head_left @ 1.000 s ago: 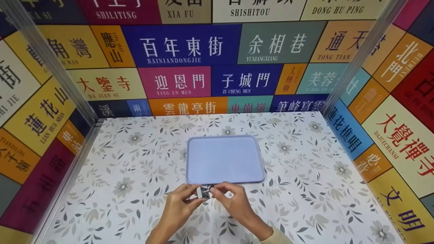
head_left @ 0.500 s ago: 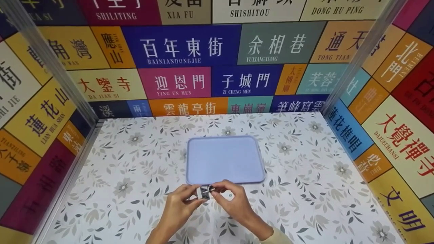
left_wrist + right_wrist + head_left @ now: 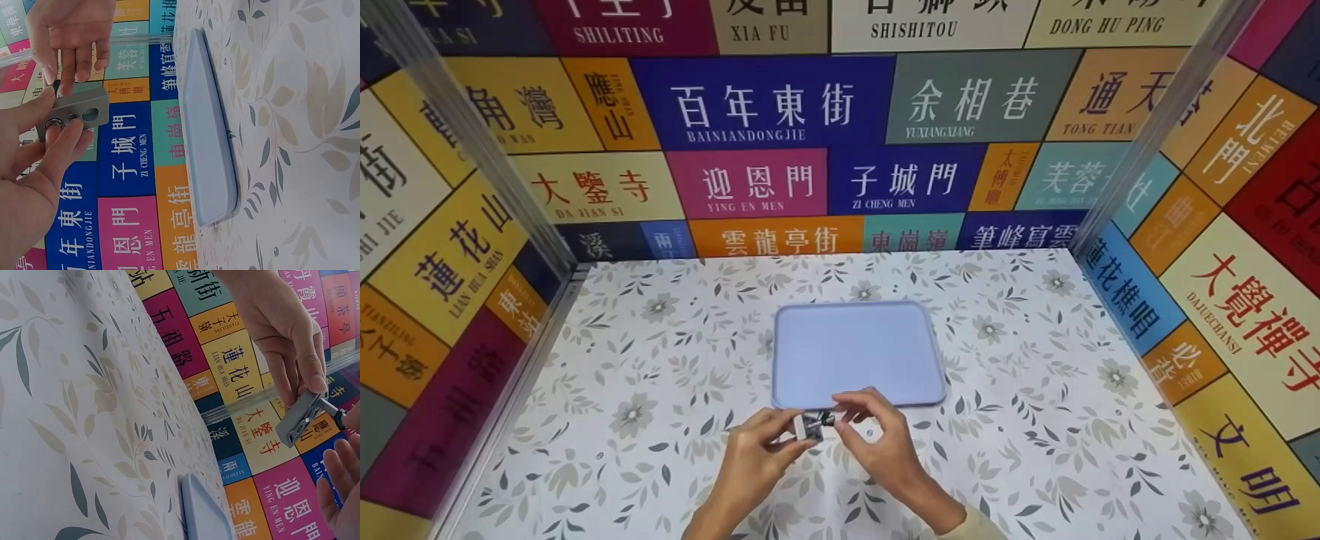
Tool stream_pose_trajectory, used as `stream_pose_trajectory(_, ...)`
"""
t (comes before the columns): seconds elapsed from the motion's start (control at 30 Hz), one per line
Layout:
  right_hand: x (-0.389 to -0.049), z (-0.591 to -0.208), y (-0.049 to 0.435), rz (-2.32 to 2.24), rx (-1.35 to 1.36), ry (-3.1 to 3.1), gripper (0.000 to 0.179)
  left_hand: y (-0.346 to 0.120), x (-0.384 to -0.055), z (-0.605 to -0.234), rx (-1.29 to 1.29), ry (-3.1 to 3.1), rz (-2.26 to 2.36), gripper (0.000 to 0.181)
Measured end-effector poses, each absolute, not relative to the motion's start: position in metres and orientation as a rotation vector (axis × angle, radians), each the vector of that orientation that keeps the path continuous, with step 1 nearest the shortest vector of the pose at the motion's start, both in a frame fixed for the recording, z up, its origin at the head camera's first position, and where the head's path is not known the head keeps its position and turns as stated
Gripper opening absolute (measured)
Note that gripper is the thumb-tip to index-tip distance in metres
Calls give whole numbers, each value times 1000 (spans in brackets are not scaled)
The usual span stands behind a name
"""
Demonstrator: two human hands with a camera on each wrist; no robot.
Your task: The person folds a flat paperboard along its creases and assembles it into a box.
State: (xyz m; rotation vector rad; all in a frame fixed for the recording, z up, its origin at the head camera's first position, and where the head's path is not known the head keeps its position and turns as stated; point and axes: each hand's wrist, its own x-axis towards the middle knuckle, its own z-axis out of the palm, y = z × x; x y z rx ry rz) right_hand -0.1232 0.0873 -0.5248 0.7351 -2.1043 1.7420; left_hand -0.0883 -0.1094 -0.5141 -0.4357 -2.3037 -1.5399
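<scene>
My left hand grips a small grey metal block between thumb and fingers, held above the table near the tray's front edge. Round holes run through the block's face in the left wrist view. A thumbscrew with a threaded shank and a black head sticks out of the block's other side. Beside that head is my right hand; its thumb is at the head, while its other fingers stand apart from it, loosely bent. How deep the screw sits in the block is hidden.
A pale blue rectangular tray lies on the table beyond the hands. The table has a white leaf-patterned cover. Walls of coloured sign panels with clear corner strips enclose the back and both sides.
My right fingers have lifted off the screw's black head and spread away, so more of the head shows. The left hand and the block stay in place.
</scene>
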Motion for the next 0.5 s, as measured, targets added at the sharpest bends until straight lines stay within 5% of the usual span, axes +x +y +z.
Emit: stream_pose_trajectory(0.5, -121, -528, 86, 1828, 721, -2138, 9, -110, -88, -514, -412, -2285, -1513, 32)
